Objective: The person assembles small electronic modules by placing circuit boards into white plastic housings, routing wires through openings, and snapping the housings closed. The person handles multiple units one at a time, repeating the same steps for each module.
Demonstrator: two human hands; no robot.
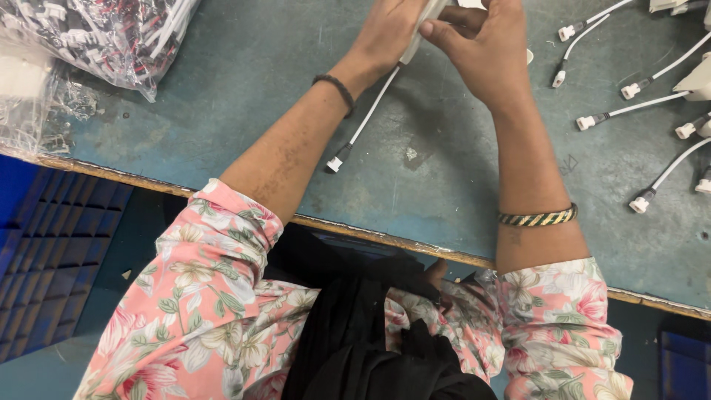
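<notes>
Seen from above your head, both your forearms reach forward across a worn teal-green metal worktable (444, 185). Your left hand (385, 33) is curled around a slim white plastic part (428, 18), fingers closed on its side so it stands steady between your palms. Your right hand (485, 48) meets it from the other side, thumb and fingers pinched against the same part near the top edge of the view; the fingertips are partly cut off, so exactly what they press is hidden. Holding it from both sides keeps it off the table while you work on it.

A thin white cable with a small white plug at its end (335, 164) hangs from the part and trails back under your left wrist, its plug lying on the table near your left forearm.

Well to the right of your right hand lie several more white cables with white plug ends (637, 200), spread apart in loose rows. Far left of your left hand sits a clear plastic bag stuffed with red, black and white wiring (111, 37).

A black band circles your left wrist, a striped gold-and-green bangle your right forearm.
</notes>
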